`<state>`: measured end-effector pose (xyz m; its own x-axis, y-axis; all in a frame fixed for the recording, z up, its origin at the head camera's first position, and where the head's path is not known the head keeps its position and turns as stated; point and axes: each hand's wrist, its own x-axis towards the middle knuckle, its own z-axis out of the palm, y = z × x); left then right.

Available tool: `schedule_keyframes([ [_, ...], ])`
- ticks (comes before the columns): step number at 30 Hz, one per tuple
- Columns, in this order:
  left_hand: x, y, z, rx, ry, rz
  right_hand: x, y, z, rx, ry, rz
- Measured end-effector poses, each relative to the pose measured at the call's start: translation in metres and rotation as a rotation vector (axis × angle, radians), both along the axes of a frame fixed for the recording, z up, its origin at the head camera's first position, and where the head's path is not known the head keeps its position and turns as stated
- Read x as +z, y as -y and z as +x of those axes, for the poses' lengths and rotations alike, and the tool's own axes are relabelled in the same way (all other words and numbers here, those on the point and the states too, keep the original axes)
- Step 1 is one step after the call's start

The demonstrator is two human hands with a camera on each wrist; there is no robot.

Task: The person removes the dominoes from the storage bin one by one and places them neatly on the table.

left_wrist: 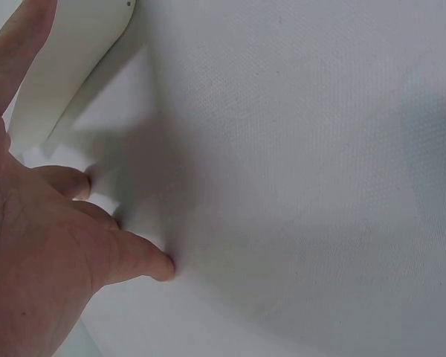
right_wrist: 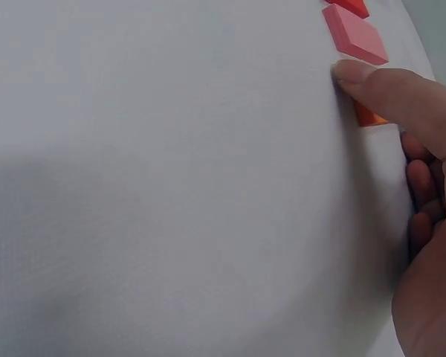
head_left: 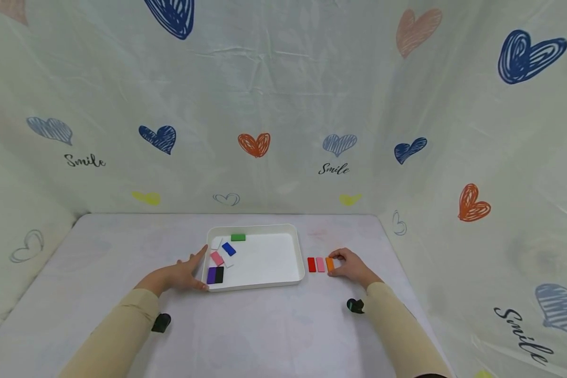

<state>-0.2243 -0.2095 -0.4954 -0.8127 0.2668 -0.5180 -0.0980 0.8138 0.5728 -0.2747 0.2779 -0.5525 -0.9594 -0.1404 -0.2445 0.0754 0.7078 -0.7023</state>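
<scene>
1 orange block [head_left: 329, 264] in right grip [head_left: 352, 266]

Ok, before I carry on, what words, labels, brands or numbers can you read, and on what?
"Smile": back sheet, left, below a striped blue heart.
"Smile": back sheet, right of centre, below another such heart.
"Smile": right-hand sheet, slanting.
No lettering shows on the tray or blocks; anything tiny there is unreadable.
</scene>
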Motion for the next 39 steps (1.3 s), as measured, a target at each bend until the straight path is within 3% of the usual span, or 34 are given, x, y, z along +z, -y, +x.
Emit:
schedule_keyframes([
  [9,-0.002,0.000,-0.001,0.007,0.012,-0.006,0.025,0.013,-0.008,-0.009,0.054,-0.015],
  [21,-0.003,0.001,-0.001,-0.006,0.007,-0.006,0.054,0.052,-0.008,0.096,0.042,-0.118],
  [31,-0.001,0.002,0.000,0.004,0.007,0.003,0.061,0.093,-0.007,0.192,-0.021,-0.142],
  [39,-0.004,0.000,-0.001,0.002,-0.003,-0.008,0.065,0.128,-0.005,0.309,-0.007,-0.220],
])
